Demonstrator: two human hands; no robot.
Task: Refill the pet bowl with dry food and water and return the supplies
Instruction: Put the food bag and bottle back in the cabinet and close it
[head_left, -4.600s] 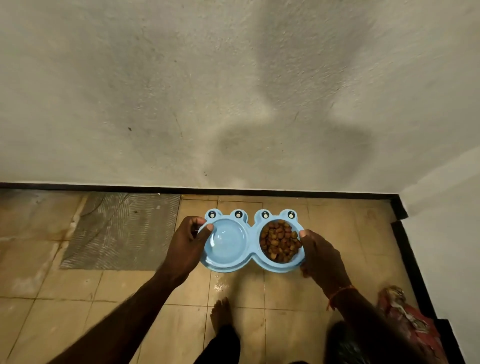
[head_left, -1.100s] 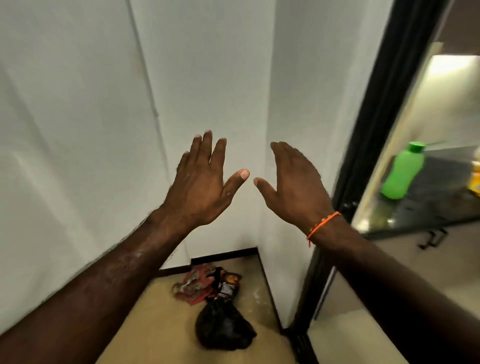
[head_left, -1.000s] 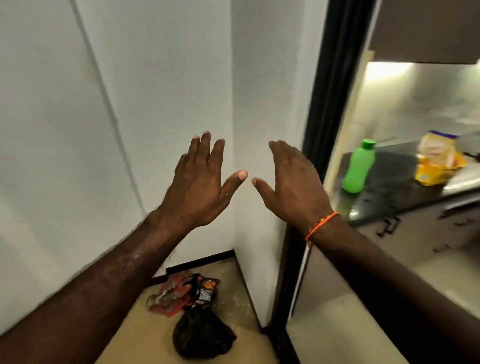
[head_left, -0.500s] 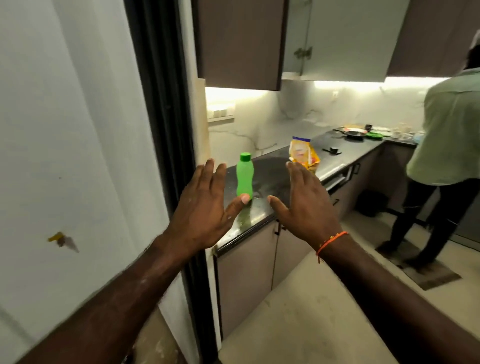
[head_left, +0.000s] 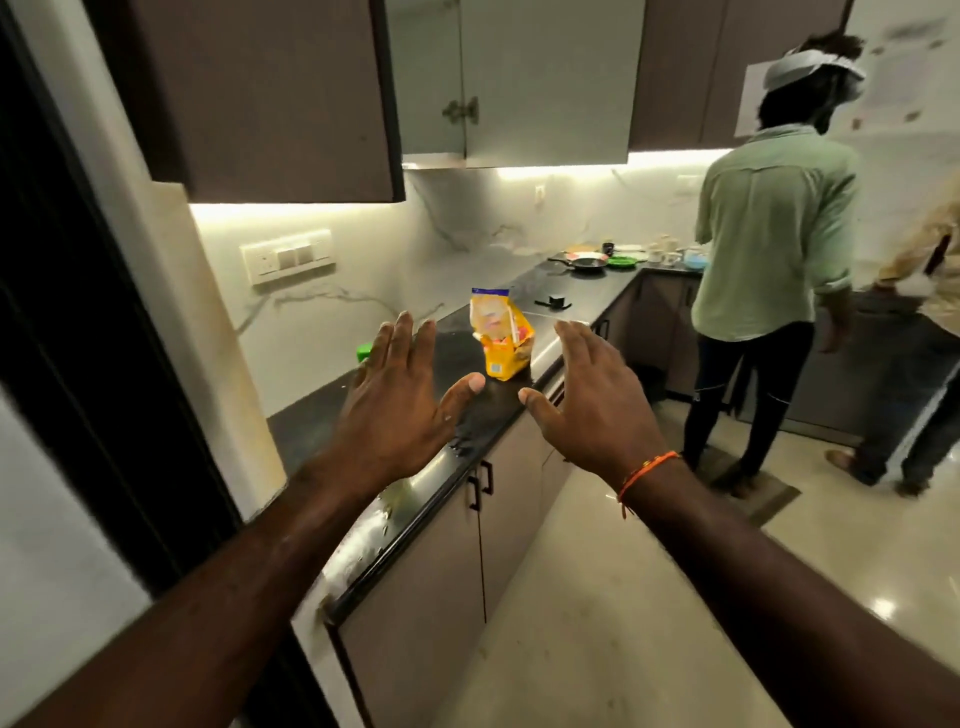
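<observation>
Both my hands are held up in front of me, fingers straight and spread, holding nothing. My left hand (head_left: 397, 410) covers most of the green water bottle (head_left: 363, 353); only its cap shows beside my fingers. A yellow food bag (head_left: 500, 335) stands upright on the black kitchen counter (head_left: 467, 415), beyond and between my hands. My right hand (head_left: 592, 400), with an orange thread at the wrist, hovers over the counter's front edge. The blue pet bowl is out of view.
A black door frame (head_left: 78, 312) runs down the left. Brown wall cabinets (head_left: 270, 93) hang above the counter. A person in a green shirt (head_left: 774, 228) stands at the far counter, with another person (head_left: 919, 322) at the right edge. A pan (head_left: 587, 262) and dishes sit far back.
The view has swung right from the corner into the kitchen. My hands stay raised and spread. The counter and yellow bag are now closer, and my left hand now covers the green bottle.
</observation>
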